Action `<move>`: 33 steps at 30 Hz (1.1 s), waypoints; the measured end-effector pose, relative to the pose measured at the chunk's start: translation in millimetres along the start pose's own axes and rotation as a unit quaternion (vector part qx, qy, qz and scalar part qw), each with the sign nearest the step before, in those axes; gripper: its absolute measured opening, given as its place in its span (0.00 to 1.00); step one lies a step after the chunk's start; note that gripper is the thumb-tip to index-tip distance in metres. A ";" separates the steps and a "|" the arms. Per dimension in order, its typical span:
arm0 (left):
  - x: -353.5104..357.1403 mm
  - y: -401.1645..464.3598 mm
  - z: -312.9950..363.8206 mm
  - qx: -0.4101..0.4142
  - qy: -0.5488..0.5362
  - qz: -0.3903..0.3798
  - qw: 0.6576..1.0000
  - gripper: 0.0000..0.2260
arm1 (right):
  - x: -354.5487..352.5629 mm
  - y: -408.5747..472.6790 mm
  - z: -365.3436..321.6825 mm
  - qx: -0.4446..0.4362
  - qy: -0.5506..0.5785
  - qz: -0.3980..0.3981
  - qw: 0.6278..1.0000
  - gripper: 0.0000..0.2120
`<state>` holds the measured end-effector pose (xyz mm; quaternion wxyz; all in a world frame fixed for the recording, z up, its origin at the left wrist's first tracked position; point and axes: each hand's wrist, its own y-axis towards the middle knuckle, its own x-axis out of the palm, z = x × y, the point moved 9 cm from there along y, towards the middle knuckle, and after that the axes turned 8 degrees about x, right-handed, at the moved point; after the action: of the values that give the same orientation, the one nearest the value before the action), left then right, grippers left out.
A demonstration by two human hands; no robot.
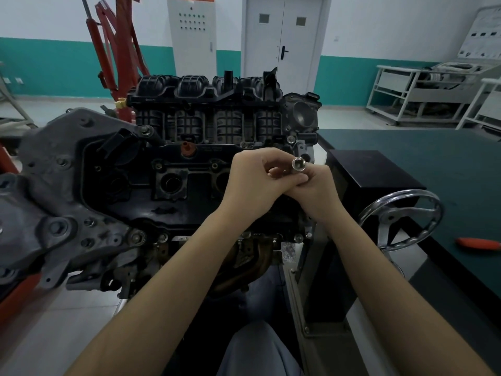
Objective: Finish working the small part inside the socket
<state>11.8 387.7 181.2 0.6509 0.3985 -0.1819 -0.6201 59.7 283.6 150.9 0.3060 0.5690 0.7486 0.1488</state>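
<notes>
We face one large dark metal car engine [151, 191] mounted on a stand, its black ribbed plastic intake manifold [208, 104] at the far side with four runners across. On the engine's black top cover [130, 191] we count two open round wells in view, one plainly seen [171, 183] and a second partly hidden behind the left hand. To the right lies one dark green workbench top [433, 169] carrying one black box-shaped housing [360, 172]. In front of that box stands one chrome spoked handwheel [401, 218]. One orange tool handle [478, 243] lies on the bench at the right edge. Behind the engine we see one red hydraulic hoist [113, 47] and one grey double door [283, 36].

Our two bare forearms reach out over the engine. The left hand [252, 183] and right hand [317, 191] meet above the top cover's right end, fingers curled together around one small shiny silver metal socket [298, 164]. Its round end pokes up between the fingertips; both hands pinch it, and its lower part is hidden by the fingers.
</notes>
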 end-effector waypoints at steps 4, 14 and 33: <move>-0.8 0.0 -3.2 -0.012 -0.034 -0.016 0.999 0.12 | 4.4 -2.7 2.7 0.006 0.032 -0.042 0.999 0.17; -4.4 -1.6 -6.3 -0.022 -0.005 0.009 1.000 0.09 | 0.5 -2.3 3.9 0.001 0.018 -0.007 1.000 0.14; 5.0 -2.9 -8.2 -0.015 -0.077 -0.034 0.996 0.11 | -0.5 -5.2 7.2 0.018 0.020 -0.011 1.000 0.17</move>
<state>16.6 385.6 172.8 0.6195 0.3457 -0.2080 -0.6734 60.3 280.6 142.5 0.2820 0.5629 0.7636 0.1433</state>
